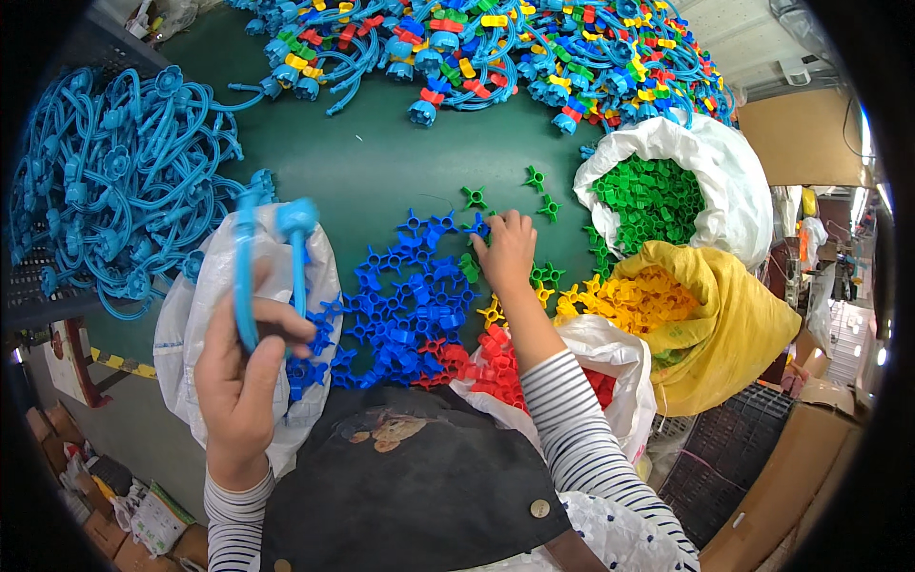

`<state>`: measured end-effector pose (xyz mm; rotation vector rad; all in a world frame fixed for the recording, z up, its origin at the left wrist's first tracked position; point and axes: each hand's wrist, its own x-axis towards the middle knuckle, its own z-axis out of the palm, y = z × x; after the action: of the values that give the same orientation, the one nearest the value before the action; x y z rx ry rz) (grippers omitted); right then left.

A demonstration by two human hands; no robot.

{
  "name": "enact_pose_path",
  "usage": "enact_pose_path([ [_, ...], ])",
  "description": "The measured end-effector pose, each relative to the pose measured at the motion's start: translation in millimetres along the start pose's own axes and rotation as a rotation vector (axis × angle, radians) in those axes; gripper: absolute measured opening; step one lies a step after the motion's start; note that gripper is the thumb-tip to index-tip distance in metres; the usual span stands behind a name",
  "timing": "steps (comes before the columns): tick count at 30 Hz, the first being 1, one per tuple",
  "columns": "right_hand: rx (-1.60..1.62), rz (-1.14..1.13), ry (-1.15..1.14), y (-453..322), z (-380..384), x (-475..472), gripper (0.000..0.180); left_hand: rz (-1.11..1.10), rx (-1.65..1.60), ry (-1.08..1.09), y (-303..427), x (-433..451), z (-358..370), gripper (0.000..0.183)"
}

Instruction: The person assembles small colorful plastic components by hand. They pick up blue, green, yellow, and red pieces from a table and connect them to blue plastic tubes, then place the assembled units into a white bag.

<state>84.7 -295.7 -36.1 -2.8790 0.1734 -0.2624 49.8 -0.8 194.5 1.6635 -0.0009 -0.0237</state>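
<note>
My left hand [239, 357] holds a light-blue bent plastic tube [245, 279], blurred, with a cup-shaped end [297, 217] upright above the fingers. My right hand [509, 250] reaches over the green work surface. Its thumb and forefinger are at a blue pronged plastic ring [477, 227]; whether they grip it I cannot tell. Just left of that hand spreads a pile of blue pronged rings [407, 307]. Several green pronged rings [474, 197] lie beyond the fingertips, and a yellow one [492, 312] is beside the wrist. Red rings [497, 365] are heaped below the right forearm.
Light-blue tubes [129, 179] fill a dark crate at left. Tubes strung with coloured rings [457, 43] lie along the far side. A white sack [736, 186] of green rings, a yellow sack [743, 322] and a white sack [629, 350] stand at right; another white sack [186, 336] is at left.
</note>
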Motion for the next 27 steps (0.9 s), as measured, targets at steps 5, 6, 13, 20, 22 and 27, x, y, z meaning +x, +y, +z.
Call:
enact_pose_path([
  [5,-0.289,-0.087,-0.127,1.3,10.7,16.4,0.033,-0.009,0.136,-0.179,-32.1,6.9,1.7,0.027],
  [6,-0.313,-0.085,-0.175,1.8,12.1,17.9,0.033,-0.088,0.101,-0.204,-41.3,6.3,-1.1,0.026],
  [13,0.257,-0.217,-0.064,23.0,-22.8,-5.4,0.032,-0.658,-0.139,-0.143,-147.3,0.7,8.7,0.026],
  [20,0.04,-0.523,-0.453,49.6,-45.7,-88.7,0.015,-0.651,-0.321,-0.006,-176.3,-37.6,27.4,0.029],
  [22,-0.041,-0.523,-0.418,47.6,-38.9,-92.9,0.014,-0.65,-0.44,-0.013,-173.9,-38.3,28.7,0.031],
  [27,0.356,-0.262,-0.187,11.8,-41.7,-80.2,0.028,-0.804,-0.87,0.053,-174.6,-29.4,30.9,0.03],
])
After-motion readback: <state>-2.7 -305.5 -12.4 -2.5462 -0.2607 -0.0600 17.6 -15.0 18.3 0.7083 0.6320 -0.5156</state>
